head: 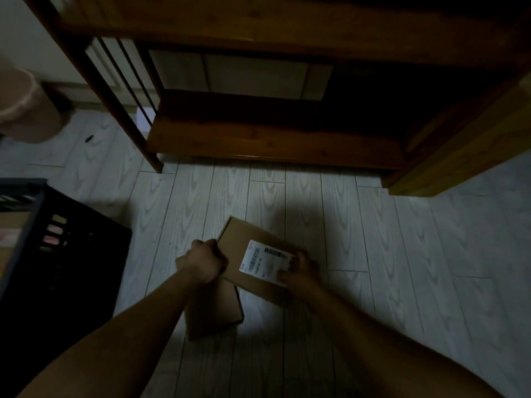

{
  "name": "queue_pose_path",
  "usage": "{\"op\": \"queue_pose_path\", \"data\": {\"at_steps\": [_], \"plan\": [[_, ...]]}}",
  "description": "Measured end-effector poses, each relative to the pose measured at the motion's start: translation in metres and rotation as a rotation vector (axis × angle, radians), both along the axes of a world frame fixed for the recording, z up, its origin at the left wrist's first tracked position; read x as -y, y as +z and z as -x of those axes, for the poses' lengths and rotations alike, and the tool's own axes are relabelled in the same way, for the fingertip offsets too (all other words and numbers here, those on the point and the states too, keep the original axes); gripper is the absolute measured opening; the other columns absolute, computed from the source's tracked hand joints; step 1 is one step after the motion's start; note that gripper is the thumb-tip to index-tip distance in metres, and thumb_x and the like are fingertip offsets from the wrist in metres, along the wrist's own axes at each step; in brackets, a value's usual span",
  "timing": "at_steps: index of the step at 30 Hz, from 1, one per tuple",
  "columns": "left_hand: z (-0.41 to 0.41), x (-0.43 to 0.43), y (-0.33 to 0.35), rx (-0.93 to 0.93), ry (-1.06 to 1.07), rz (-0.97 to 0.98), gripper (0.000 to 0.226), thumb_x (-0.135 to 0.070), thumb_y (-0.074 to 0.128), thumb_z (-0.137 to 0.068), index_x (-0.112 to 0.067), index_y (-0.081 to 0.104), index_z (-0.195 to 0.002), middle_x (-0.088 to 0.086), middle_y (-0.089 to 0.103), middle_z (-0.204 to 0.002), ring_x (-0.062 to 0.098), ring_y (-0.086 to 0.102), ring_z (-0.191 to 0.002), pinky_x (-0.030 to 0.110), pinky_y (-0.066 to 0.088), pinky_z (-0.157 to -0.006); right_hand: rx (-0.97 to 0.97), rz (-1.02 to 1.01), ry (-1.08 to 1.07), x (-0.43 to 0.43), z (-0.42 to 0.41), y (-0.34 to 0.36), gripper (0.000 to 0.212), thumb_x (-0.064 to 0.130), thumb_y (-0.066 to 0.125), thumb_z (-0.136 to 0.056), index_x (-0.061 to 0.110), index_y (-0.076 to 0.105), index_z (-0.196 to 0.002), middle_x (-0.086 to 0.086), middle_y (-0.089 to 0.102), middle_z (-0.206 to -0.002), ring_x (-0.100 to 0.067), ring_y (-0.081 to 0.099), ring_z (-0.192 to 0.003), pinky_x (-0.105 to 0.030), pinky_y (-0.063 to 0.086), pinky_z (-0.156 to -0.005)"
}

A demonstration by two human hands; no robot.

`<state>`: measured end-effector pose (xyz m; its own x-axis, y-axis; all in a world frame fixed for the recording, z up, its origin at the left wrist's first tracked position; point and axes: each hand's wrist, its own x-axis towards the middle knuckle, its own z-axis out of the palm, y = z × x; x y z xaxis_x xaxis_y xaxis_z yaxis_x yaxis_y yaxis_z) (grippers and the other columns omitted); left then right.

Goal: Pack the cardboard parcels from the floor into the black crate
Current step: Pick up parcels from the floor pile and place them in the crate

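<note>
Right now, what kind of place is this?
Probably a room in a home: a pale plank floor, a dark wooden shelf unit on it, and a pinkish waste bin at left.

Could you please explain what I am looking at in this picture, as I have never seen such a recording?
There is no machine here: a person wears a camera on the head, looking forward and down, so the two bare arms reaching in from below are the wearer's own. The left hand and right hand grip opposite sides of a cardboard parcel with a white label. It overlaps a second parcel on the pale floor; whether it is lifted is unclear. The black crate for the parcels stands at the left, wooden furniture beyond.
</note>
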<state>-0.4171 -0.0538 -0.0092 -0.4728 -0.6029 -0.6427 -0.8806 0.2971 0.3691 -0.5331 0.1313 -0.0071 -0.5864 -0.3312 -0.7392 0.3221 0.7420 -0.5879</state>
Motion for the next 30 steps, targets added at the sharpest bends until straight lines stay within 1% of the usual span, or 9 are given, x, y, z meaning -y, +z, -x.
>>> {"op": "queue_pose_path", "data": {"at_steps": [3,6,9,11,14,17,22,27,30], "plan": [[-0.008,0.002,0.078,-0.114,0.115,-0.078,0.064,-0.016,0.069,-0.075,-0.016,0.043,-0.132,0.018,0.053,-0.119,0.037,0.057,-0.102,0.047,0.050,-0.088,-0.070,0.001,0.035,0.004,0.001,0.084,0.079,0.007,0.065,-0.082,0.027,0.023,-0.146,-0.010,0.022,-0.143,-0.032,0.037,-0.128,-0.040,0.048,-0.092],[-0.016,0.006,0.174,-0.243,0.189,-0.155,0.057,-0.005,0.064,-0.078,-0.016,0.040,-0.129,0.011,0.059,-0.104,0.031,0.061,-0.091,0.039,0.054,-0.072,-0.121,0.030,0.054,0.011,0.000,0.184,0.078,0.007,0.064,-0.083,0.029,0.023,-0.146,-0.008,0.019,-0.145,-0.033,0.033,-0.131,-0.045,0.044,-0.099],[-0.029,0.011,0.277,-0.302,0.193,-0.181,0.055,-0.002,0.060,-0.081,-0.018,0.038,-0.130,0.012,0.061,-0.108,0.030,0.061,-0.095,0.045,0.054,-0.083,-0.170,0.046,0.072,0.020,-0.005,0.287,0.077,0.009,0.064,-0.085,0.027,0.023,-0.147,-0.007,0.017,-0.147,-0.032,0.030,-0.134,-0.045,0.040,-0.104],[-0.039,0.015,0.344,-0.338,0.164,-0.169,0.054,-0.003,0.059,-0.084,-0.017,0.039,-0.132,0.010,0.061,-0.110,0.023,0.062,-0.088,0.032,0.056,-0.075,-0.207,0.060,0.090,0.024,-0.013,0.353,0.075,0.010,0.064,-0.085,0.026,0.025,-0.146,-0.007,0.018,-0.147,-0.031,0.031,-0.134,-0.044,0.039,-0.105],[-0.055,0.020,0.440,-0.392,0.096,-0.112,0.053,-0.007,0.059,-0.087,-0.019,0.040,-0.135,0.001,0.059,-0.111,0.011,0.056,-0.081,0.015,0.044,-0.061,-0.265,0.093,0.088,0.027,-0.028,0.446,0.069,0.008,0.065,-0.083,0.026,0.032,-0.141,-0.007,0.022,-0.144,-0.030,0.035,-0.131,-0.040,0.040,-0.104],[-0.070,0.022,0.524,-0.429,0.032,-0.069,0.056,-0.010,0.058,-0.088,-0.022,0.038,-0.139,0.000,0.058,-0.116,0.009,0.052,-0.091,0.019,0.042,-0.076,-0.321,0.106,0.086,0.026,-0.044,0.524,0.068,0.010,0.065,-0.083,0.028,0.033,-0.141,-0.006,0.026,-0.142,-0.029,0.037,-0.130,-0.038,0.039,-0.103],[-0.094,0.023,0.622,-0.552,-0.001,-0.002,0.057,-0.009,0.055,-0.088,-0.025,0.037,-0.141,0.000,0.057,-0.125,0.009,0.051,-0.095,0.020,0.038,-0.081,-0.540,0.131,0.104,0.019,-0.067,0.615,0.072,0.015,0.068,-0.083,0.020,0.030,-0.144,-0.007,0.024,-0.147,-0.025,0.039,-0.127,-0.021,0.034,-0.086],[-0.122,0.005,0.679,-0.608,0.008,0.111,0.054,-0.014,0.054,-0.089,-0.029,0.040,-0.139,-0.011,0.055,-0.112,0.000,0.048,-0.081,0.007,0.033,-0.060,-0.630,0.156,0.146,0.004,-0.085,0.667,0.073,0.021,0.067,-0.084,0.021,0.029,-0.146,-0.001,0.022,-0.147,-0.022,0.038,-0.127,-0.018,0.025,-0.092],[-0.144,-0.013,0.706,-0.637,0.017,0.147,0.055,-0.016,0.055,-0.090,-0.025,0.038,-0.141,-0.005,0.056,-0.121,0.004,0.052,-0.090,0.009,0.038,-0.070,-0.660,0.183,0.160,-0.008,-0.101,0.691,0.073,0.022,0.067,-0.084,0.020,0.029,-0.147,-0.001,0.023,-0.147,-0.020,0.039,-0.127,-0.017,0.024,-0.095]]}}
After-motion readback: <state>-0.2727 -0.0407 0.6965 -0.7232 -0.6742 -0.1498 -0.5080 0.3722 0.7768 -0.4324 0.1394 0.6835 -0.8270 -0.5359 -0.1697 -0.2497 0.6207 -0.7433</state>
